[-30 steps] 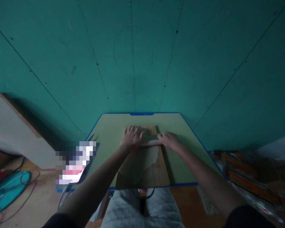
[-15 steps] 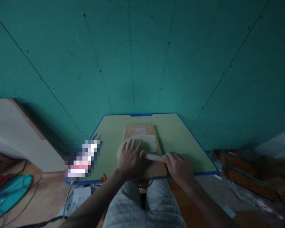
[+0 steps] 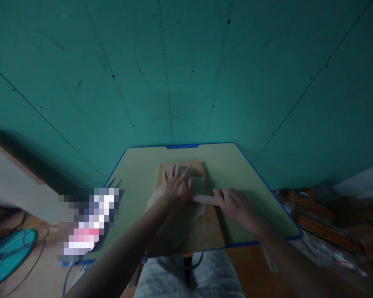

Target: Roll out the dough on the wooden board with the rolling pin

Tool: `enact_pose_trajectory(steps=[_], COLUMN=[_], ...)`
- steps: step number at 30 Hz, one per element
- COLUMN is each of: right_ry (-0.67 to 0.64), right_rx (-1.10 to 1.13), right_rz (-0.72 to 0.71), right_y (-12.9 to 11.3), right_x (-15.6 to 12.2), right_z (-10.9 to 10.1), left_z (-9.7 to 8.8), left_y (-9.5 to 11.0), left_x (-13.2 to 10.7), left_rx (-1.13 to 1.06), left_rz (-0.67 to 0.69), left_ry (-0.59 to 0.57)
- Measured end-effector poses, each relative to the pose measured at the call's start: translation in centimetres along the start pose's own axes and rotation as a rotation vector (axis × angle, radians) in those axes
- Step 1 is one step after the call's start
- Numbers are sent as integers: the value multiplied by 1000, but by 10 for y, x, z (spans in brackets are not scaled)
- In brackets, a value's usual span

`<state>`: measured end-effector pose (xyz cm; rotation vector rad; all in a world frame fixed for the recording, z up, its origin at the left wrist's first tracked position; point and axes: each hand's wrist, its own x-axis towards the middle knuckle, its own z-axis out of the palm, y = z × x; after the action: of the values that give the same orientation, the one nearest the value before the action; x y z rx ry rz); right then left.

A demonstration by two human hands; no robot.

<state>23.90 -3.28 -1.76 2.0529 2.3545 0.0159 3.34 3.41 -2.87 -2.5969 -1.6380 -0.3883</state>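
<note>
On a small tabletop lies a wooden board [image 3: 214, 234], and over it spreads a thin pale sheet [image 3: 186, 221] that looks like dough or clay. A pale rolling pin [image 3: 206, 200] crosses the sheet. My left hand [image 3: 176, 186] presses its palm on the pin's left part, fingers stretched and spread toward the far end of the board. The pin's left end is hidden under that hand. My right hand [image 3: 234, 203] is closed around the right end, just beyond the board's right edge. Part of the sheet is covered by my left forearm.
The pale tabletop [image 3: 248, 178] has a blue rim and stands against a green wall [image 3: 186, 103]. At its left lies a pixelated object [image 3: 91, 223] with a cable. A white panel [image 3: 25, 186] leans at the left; clutter [image 3: 323, 219] covers the floor at the right.
The rolling pin and both hands have moved forward over the board, baring more sheet on the near side. My left fingers are now spread wider. The camera view has shifted too.
</note>
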Motion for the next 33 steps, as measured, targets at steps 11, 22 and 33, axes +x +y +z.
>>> enact_pose_trajectory(steps=[11,22,33], right_ry=[-85,106,270], right_rx=[3,39,0], right_rz=[216,190,-18], right_y=[10,-18,-12], right_x=[55,-11,-19], right_z=[-19,0,25], left_z=[-14,-17,-17], left_y=[3,18,31], left_x=[56,-64,-78], left_rx=[-61,67,43], left_rz=[-78,133,-25], left_ry=[0,49,72])
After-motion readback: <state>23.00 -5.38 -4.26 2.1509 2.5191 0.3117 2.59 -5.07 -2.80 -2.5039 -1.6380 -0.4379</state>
